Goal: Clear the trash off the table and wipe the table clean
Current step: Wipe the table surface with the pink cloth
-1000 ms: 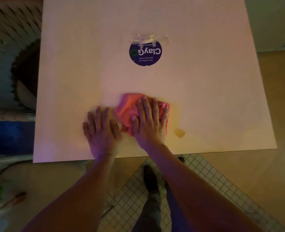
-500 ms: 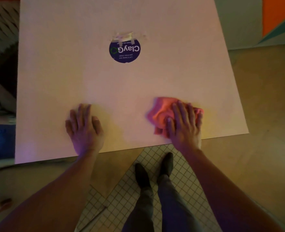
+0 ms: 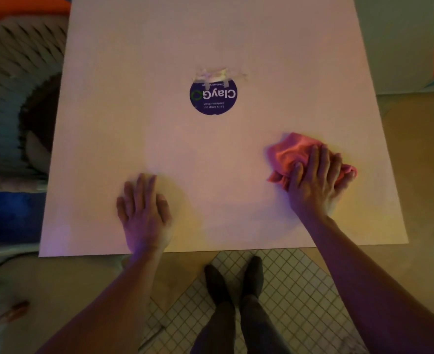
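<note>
Shoes (image 3: pixel 232 282) stood on the tiled floor (image 3: pixel 295 290) just below you, toes at the near edge of the table (image 3: pixel 108 149). Your left hand (image 3: pixel 144 213) lay flat and empty on the tabletop near that edge, fingers spread, holding nothing. Your right hand (image 3: pixel 312 180) pressed down on the bunched pink cloth (image 3: pixel 289 154), fingers draped over it rather than closed around it, toward the right side of the table. A second earlier both hands sat close together at the middle of the near edge with the cloth between them; since then you had swept the cloth out to the right and a little away from you, while the left hand had stayed put as a brace. The small yellowish smear seen beside the cloth back then no longer showed, so that strip looked wiped. Farther out, the round purple sticker (image 3: pixel 213 97) with torn tape (image 3: pixel 215 75) above it sat at the table's centre, and no loose trash showed on the surface. By my reckoning the far half was the part left to wipe. No bin or other container could be made out clearly; the clutter at the left edge was too blurred to name.
</note>
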`<action>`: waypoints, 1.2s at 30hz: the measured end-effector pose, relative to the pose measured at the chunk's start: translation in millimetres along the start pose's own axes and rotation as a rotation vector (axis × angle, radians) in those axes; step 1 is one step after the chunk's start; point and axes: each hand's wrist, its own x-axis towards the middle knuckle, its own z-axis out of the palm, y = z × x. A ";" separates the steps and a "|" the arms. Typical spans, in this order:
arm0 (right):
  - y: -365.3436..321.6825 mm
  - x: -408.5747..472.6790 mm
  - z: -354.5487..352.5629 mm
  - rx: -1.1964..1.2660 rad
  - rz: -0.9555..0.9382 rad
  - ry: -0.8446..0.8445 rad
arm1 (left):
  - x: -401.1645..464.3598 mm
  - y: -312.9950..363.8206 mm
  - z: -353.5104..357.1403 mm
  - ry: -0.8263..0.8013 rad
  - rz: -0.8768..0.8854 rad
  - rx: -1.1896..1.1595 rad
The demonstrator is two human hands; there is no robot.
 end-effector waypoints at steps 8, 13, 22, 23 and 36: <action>-72.4 1.1 7.2 0.092 -0.013 -0.066 | -0.1 1.1 2.3 0.005 -0.001 0.002; -122.7 -53.0 3.7 0.130 -0.203 -0.130 | 1.8 -2.2 2.0 -0.010 0.014 -0.017; -138.4 -195.2 -19.3 0.056 -0.297 -0.207 | 7.8 -29.8 -14.6 0.062 0.102 -0.223; -141.6 -208.6 -20.3 0.042 -0.297 -0.216 | 11.3 -44.7 -19.4 0.071 0.089 -0.200; -246.5 -187.7 -6.7 -0.020 -0.198 -0.194 | 82.4 -186.9 -62.5 -0.145 -0.439 -0.224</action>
